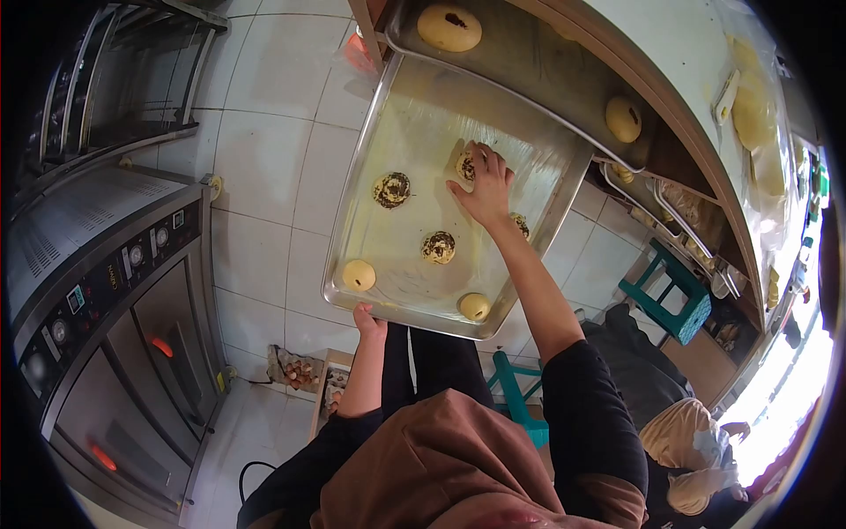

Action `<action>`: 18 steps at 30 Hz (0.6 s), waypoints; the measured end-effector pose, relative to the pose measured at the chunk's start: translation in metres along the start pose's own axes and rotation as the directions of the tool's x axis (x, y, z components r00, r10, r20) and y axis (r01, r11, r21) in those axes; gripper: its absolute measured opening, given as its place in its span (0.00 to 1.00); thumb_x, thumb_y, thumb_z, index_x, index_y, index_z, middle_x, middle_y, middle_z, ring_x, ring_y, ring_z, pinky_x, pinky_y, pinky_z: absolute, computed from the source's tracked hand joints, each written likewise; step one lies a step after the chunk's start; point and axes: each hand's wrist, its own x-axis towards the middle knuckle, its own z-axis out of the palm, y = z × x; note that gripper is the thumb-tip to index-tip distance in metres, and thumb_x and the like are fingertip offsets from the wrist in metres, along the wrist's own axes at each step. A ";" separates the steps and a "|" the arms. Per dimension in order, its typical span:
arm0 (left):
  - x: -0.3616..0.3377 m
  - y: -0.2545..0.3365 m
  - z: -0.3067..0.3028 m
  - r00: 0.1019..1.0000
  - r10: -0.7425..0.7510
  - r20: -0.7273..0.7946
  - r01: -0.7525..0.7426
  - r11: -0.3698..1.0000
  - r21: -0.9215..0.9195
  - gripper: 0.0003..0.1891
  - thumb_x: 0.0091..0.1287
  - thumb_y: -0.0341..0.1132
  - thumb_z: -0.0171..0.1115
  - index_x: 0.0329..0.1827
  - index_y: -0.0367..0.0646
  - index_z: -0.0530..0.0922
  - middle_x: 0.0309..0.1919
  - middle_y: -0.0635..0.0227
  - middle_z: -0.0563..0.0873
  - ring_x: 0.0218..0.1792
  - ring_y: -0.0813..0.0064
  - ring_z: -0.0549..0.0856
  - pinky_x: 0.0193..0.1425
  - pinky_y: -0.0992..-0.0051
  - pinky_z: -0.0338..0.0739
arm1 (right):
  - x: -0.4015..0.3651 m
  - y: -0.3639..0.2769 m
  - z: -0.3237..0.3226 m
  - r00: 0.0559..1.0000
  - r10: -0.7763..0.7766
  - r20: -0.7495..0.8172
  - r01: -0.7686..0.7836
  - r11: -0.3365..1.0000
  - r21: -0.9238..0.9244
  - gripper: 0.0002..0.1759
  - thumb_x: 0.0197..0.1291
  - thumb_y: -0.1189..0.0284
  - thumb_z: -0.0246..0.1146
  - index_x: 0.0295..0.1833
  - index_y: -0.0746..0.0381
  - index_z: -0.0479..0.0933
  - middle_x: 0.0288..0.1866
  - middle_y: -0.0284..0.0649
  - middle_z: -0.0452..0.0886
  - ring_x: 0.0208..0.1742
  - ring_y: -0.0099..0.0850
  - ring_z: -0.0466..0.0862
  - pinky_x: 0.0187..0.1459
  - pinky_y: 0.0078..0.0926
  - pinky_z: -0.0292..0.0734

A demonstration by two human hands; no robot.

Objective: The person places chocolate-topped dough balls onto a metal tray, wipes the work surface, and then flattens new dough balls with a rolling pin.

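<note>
My left hand (370, 321) grips the near edge of a large metal baking tray (352, 194), its thumb over the rim. Over the tray, my right hand (486, 187) has its fingers and thumb around a round dough bun (464, 166) with dark flakes on top, partly hidden by the fingers. Similar flaked buns lie nearby: one at the left (391, 189), one in the middle (438, 248), and one half hidden by my right forearm (520, 226). Two plain buns with a dark spot, a left one (359, 275) and a right one (474, 307), sit at the near corners.
Beyond the tray, a second tray (546, 79) holding plain buns sits under the counter (670, 53). A deck oven (123, 309) stands on the left, with a metal rack (132, 70) behind it. Green stools (670, 295) and another person (687, 441) are on the right.
</note>
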 end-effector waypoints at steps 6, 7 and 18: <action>-0.003 0.001 -0.005 1.000 0.004 0.021 -0.004 1.000 0.009 0.23 0.44 0.30 0.45 0.47 0.37 0.72 0.46 0.62 0.79 0.51 0.60 0.77 0.57 0.59 0.74 | -0.007 0.005 -0.027 0.967 0.157 -0.200 -0.057 0.899 0.433 0.16 0.51 0.77 0.63 0.49 0.66 0.78 0.40 0.46 0.80 0.43 0.39 0.80 0.45 0.34 0.74; -0.004 0.003 -0.003 0.998 -0.008 0.054 0.008 1.000 0.000 0.22 0.45 0.30 0.45 0.46 0.38 0.73 0.45 0.63 0.79 0.50 0.62 0.78 0.56 0.60 0.74 | -0.010 -0.006 -0.042 0.959 0.221 -0.178 -0.107 0.863 0.494 0.12 0.52 0.79 0.62 0.44 0.68 0.79 0.37 0.44 0.81 0.38 0.34 0.81 0.41 0.30 0.75; -0.011 0.016 0.024 0.990 -0.037 0.139 0.036 0.999 0.010 0.17 0.52 0.31 0.45 0.45 0.41 0.73 0.45 0.64 0.79 0.50 0.62 0.78 0.57 0.60 0.74 | -0.008 -0.138 -0.344 0.874 0.067 -0.482 0.274 0.750 0.602 0.20 0.59 0.75 0.61 0.56 0.67 0.72 0.53 0.44 0.77 0.55 0.34 0.76 0.55 0.30 0.71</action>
